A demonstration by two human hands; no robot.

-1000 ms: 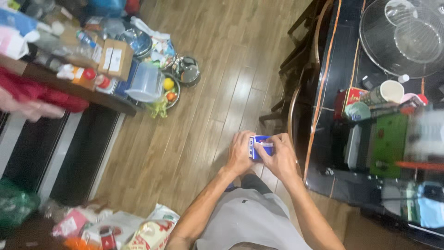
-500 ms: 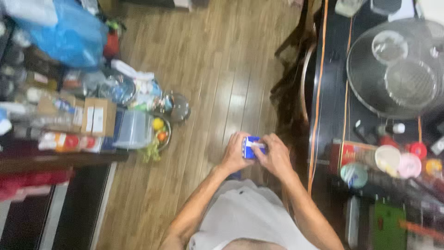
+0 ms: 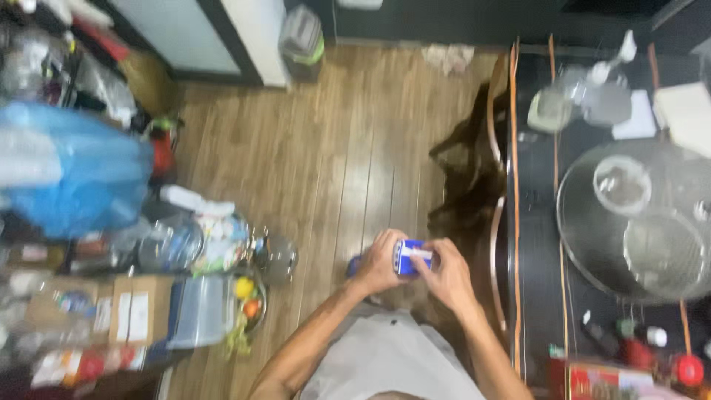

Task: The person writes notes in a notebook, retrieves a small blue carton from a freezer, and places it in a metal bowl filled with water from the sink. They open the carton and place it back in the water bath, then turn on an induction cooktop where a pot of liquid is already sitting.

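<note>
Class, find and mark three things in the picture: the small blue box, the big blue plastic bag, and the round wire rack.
small blue box [image 3: 409, 257], head view, its top face.
big blue plastic bag [image 3: 70, 170], head view, its middle.
round wire rack [image 3: 585, 252], head view, its left rim.

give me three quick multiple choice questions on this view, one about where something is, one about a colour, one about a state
1. Where is the large round wire-mesh cover?
A. on the dark table at the right
B. on the wooden floor at the left
C. in the person's lap

2. What colour is the small box held in front of the person?
A. green and black
B. blue and white
C. plain yellow

3. How is the small box held?
A. by the left hand alone
B. it lies untouched on the floor
C. between both hands

Answers:
1. A, the mesh cover rests on the dark table right of the wooden floor.
2. B, its visible faces are blue with white patches.
3. C, the left hand and the right hand both grip it from either side.
</note>
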